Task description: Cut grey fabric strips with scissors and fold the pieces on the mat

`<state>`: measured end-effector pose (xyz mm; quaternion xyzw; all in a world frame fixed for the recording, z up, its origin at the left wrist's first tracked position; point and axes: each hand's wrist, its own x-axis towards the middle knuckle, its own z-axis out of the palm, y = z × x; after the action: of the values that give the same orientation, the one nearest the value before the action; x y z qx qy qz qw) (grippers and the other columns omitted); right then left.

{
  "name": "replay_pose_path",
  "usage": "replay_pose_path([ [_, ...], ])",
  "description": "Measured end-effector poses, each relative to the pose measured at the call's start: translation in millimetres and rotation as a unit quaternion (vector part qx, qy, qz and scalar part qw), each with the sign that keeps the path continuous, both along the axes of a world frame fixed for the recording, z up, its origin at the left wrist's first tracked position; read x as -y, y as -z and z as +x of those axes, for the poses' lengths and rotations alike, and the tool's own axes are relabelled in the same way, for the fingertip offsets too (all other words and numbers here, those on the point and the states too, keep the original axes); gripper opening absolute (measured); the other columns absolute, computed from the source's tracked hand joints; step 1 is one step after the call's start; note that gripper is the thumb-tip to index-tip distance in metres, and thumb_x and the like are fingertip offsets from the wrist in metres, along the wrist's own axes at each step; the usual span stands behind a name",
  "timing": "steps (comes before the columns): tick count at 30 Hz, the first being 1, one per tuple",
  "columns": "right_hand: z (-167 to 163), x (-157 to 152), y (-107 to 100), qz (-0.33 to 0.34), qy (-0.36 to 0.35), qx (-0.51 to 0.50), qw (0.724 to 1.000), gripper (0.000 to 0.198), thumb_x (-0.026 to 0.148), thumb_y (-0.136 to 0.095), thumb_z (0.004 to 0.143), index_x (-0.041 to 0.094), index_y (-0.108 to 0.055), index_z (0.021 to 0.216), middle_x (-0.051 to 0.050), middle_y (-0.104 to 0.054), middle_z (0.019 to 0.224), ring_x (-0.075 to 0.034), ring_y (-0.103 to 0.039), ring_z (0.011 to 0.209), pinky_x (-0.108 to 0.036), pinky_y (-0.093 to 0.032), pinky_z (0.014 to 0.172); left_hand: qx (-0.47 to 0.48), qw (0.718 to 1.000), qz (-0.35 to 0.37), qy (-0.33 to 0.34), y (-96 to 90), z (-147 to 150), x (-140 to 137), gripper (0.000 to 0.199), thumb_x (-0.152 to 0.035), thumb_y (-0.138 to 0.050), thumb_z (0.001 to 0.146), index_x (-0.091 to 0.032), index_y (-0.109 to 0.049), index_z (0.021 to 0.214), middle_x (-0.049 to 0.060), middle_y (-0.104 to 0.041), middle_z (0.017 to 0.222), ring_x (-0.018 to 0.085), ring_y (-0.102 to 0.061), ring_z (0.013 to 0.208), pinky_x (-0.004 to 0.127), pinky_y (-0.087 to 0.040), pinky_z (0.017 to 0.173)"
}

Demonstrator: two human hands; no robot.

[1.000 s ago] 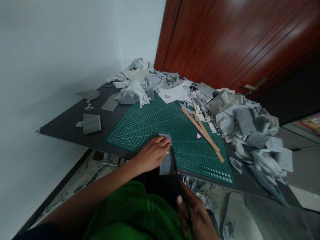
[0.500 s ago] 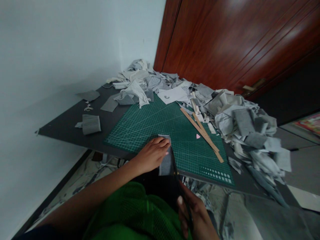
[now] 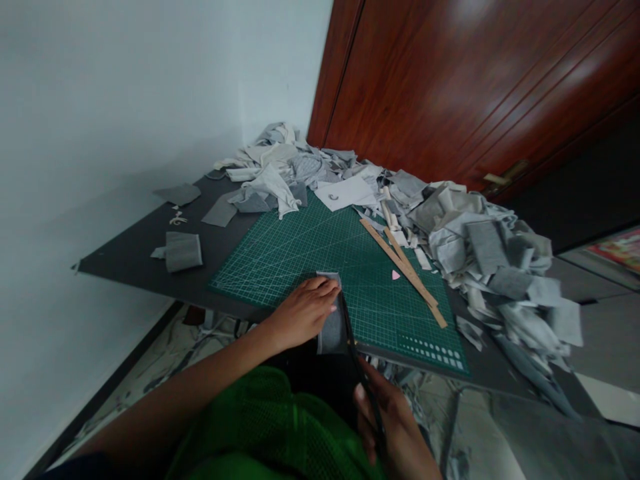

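Note:
A narrow strip of grey fabric [image 3: 331, 333] lies along the front edge of the green cutting mat [image 3: 300, 247], its near end reaching past the table edge. My left hand [image 3: 305, 310] holds it from above, fingers together and bent near its right side. Dark scissors [image 3: 351, 333] run along that same right side, blades pointing away from me. Their handles are in my right hand [image 3: 393, 417], below the table edge. The blade tips end close to my left fingertips; whether fabric lies between the blades cannot be made out.
Two wooden rulers [image 3: 400, 260] and a small pink chalk-like piece [image 3: 395, 275] lie on the mat's right side. Heaped grey and white fabric scraps [image 3: 480, 233] line the back and right. A folded grey piece [image 3: 183, 252] sits left, on the dark tabletop [image 3: 135, 260].
My right hand has edged slightly forward with the scissors. My left hand keeps its place on the fabric, and the view has shifted by a hair.

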<state>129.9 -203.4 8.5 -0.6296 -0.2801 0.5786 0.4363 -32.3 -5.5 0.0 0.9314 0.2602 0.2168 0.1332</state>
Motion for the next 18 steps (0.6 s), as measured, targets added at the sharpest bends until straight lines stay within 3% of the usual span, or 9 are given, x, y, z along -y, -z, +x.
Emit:
replay_pose_path([
  [4, -2.2, -1.6, 1.7, 0.006, 0.002, 0.006, 1.0, 0.101, 0.071, -0.074, 0.081, 0.013, -0.042, 0.157, 0.011, -0.044, 0.056, -0.007, -0.036, 0.037, -0.016, -0.036, 0.03, 0.011, 1.0, 0.005, 0.004, 1.7, 0.1, -0.8, 0.037, -0.022, -0.045, 0.105, -0.016, -0.052, 0.141, 0.012, -0.058, 0.145, 0.025, -0.049, 0.137, 0.043, -0.039, 0.117],
  [9, -4.2, -3.7, -5.1, 0.021, -0.025, 0.024, 0.999, 0.09, 0.07, -0.071, 0.085, 0.015, -0.05, 0.153, 0.014, -0.033, 0.05, -0.007, -0.032, 0.037, -0.015, -0.035, 0.032, 0.009, 1.0, 0.004, 0.003, 4.7, 0.9, -1.5, 0.037, -0.027, -0.045, 0.107, -0.013, -0.052, 0.141, 0.012, -0.059, 0.143, 0.026, -0.049, 0.136, 0.042, -0.04, 0.116],
  [18, -10.1, -3.5, -15.3, 0.014, -0.031, 0.027, 0.999, 0.088, 0.067, -0.072, 0.086, 0.012, -0.051, 0.152, 0.01, -0.044, 0.049, -0.007, -0.034, 0.036, -0.017, -0.035, 0.034, 0.017, 1.0, 0.009, 0.006, 7.9, 0.8, -2.1, 0.038, -0.026, -0.046, 0.106, -0.015, -0.05, 0.143, 0.011, -0.059, 0.144, 0.026, -0.047, 0.137, 0.044, -0.04, 0.116],
])
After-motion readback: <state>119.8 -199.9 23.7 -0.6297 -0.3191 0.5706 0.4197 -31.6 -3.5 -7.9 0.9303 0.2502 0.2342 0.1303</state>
